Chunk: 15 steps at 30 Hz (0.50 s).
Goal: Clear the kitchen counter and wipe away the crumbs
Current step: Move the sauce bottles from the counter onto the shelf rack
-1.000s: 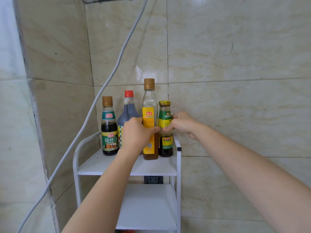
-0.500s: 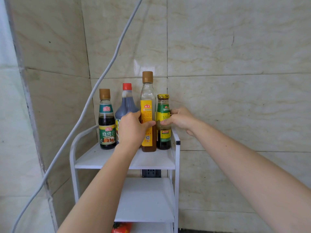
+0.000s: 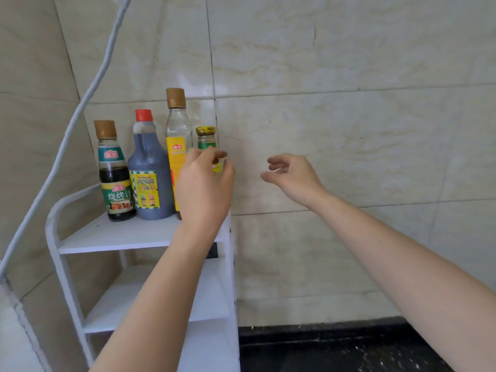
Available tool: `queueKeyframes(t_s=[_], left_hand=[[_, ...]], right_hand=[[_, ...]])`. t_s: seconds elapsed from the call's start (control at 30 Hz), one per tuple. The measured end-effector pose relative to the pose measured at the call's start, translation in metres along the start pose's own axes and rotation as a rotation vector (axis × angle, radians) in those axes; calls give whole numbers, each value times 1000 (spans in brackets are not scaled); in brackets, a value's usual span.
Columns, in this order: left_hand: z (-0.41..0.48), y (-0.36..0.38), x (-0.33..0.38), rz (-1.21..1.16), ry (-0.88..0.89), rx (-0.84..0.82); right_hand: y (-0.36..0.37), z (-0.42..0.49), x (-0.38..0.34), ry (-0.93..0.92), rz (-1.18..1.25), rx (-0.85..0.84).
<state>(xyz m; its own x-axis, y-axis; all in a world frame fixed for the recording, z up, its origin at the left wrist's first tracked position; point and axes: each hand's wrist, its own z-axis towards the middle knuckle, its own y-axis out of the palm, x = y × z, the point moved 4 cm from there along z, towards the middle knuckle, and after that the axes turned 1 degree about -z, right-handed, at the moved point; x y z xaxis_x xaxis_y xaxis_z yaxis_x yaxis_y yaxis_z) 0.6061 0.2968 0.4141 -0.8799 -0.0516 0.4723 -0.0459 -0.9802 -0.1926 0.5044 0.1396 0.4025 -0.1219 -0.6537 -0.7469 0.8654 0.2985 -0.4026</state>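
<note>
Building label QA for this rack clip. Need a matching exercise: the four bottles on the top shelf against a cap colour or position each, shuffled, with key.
Things:
1. barbecue sauce bottle
2. handled jug of dark liquid
3. tall glass bottle
4. small green-label jar

Traits:
A. red cap
B. far right, partly behind the left hand
C. tallest in the row
D. far left of the top shelf

Pairs: 1-D, 2-A, 3-C, 4-B.
</note>
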Motion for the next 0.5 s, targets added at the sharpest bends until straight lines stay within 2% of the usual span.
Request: queueKeyframes(t_s=[0.1, 0.17, 0.37, 0.5], left_hand=[[-32, 45, 50, -20, 96, -127], [-62, 87, 78, -42, 74, -269], [-190, 216, 138, -257, -212, -594], [-289, 298, 189, -313, -375, -670]], right_hand=[[-54, -30, 41, -19, -191, 69], [-95, -55, 78, 17, -275, 95], [-217, -132, 209, 192, -426, 105], [-301, -177, 310, 287, -466, 94]])
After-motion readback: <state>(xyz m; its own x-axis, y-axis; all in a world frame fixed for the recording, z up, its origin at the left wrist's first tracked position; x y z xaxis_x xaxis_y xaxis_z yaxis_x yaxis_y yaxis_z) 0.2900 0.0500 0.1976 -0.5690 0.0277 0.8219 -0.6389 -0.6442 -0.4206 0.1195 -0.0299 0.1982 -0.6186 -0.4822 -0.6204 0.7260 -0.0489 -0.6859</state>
